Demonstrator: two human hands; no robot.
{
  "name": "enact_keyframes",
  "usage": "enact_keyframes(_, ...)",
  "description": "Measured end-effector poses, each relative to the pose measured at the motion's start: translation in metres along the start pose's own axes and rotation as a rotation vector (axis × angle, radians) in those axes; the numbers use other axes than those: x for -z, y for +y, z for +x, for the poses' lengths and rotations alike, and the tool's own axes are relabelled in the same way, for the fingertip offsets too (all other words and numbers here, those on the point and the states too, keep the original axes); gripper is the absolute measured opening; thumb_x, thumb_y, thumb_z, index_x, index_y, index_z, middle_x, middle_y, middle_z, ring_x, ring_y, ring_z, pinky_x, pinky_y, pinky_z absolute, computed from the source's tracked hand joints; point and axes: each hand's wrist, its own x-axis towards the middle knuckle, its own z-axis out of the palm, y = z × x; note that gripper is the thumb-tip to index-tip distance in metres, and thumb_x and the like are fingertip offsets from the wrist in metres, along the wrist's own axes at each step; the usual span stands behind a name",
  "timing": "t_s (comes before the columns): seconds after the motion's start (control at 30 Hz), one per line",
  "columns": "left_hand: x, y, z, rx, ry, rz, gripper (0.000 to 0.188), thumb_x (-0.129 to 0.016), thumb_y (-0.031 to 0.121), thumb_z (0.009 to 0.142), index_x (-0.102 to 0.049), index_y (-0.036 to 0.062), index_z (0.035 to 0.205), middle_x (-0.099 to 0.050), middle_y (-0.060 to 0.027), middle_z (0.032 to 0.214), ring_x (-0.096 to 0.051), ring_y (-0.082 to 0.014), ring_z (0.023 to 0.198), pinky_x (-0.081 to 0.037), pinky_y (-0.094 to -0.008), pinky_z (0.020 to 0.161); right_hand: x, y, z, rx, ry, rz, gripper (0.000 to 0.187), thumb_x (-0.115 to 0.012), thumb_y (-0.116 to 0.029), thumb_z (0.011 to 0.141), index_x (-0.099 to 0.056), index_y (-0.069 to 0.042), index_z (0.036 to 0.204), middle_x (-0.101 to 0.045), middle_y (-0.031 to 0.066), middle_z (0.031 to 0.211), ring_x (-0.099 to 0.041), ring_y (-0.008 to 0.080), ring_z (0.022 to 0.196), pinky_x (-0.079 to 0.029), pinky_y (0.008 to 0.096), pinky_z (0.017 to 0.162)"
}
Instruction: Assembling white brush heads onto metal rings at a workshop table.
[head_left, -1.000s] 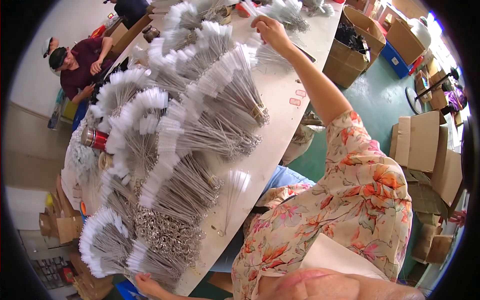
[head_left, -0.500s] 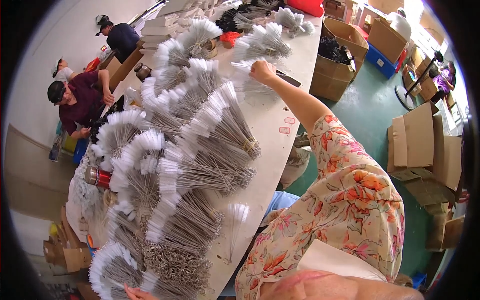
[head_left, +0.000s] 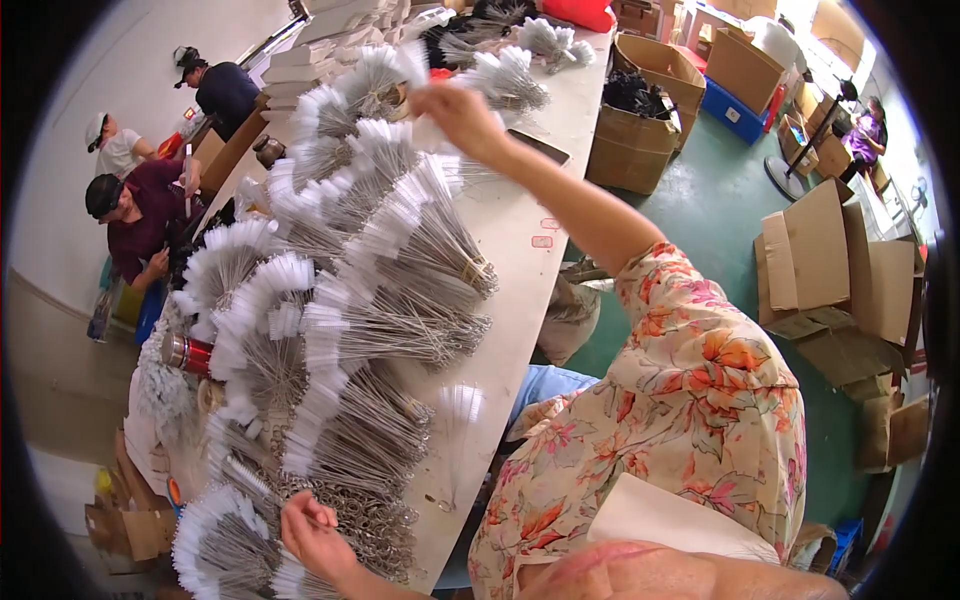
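Many thin brushes with white bristle heads and twisted-wire stems lie in bundles [head_left: 375, 330] across the table. My left hand [head_left: 315, 535] is closed at the near end, beside the wire loops of the pile. Its fingers pinch a brush [head_left: 250, 480] whose white head slants up to the left. My right hand [head_left: 460, 115] is raised over the far part of the table, smeared by motion. Its fingers are curled, with a blurred white brush head [head_left: 428, 136] beneath them. A few loose brushes [head_left: 460, 420] lie apart near the table's front edge.
The pale table [head_left: 515, 235] carries a dark flat object [head_left: 540, 146] and a red flask [head_left: 188, 355]. Beyond its right edge stand an open carton [head_left: 630, 150] and a blue crate [head_left: 733, 112]. A person in a maroon top [head_left: 150, 220] works across the table.
My right hand has moved left above the table. My left hand has come further into view, up and to the right, with a brush showing at its fingers. The whole view has shifted slightly.
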Motion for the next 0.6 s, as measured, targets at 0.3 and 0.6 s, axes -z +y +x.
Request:
enact_keyframes(0.3,-0.133,-0.013,-0.007,-0.239,-0.387,0.291,0.033,-0.041,0.021,0.095,-0.054,-0.0040,0.112,-0.041,0.0022,0.068,-0.036,-0.0023,0.049,-0.035,-0.0172,0.038,-0.060,-0.144,-0.149,-0.538,-0.643,1.032,0.032,-0.039,-0.025,0.095,-0.048,0.000,0.113,-0.050,0.0090,0.113,-0.049,0.0156,0.105,-0.046,0.0347,0.091)
enact_keyframes(0.6,-0.169,-0.045,0.000,-0.428,-0.547,0.534,0.027,-0.052,0.015,0.090,-0.055,-0.0022,0.110,-0.054,-0.0059,0.086,-0.054,-0.0127,0.079,-0.048,-0.0273,0.067,-0.041,-0.150,-0.180,-0.918,-0.621,1.013,0.027,-0.039,-0.029,0.096,-0.047,-0.010,0.114,-0.048,-0.0045,0.086,-0.042,0.0018,0.073,-0.038,0.0189,0.063)
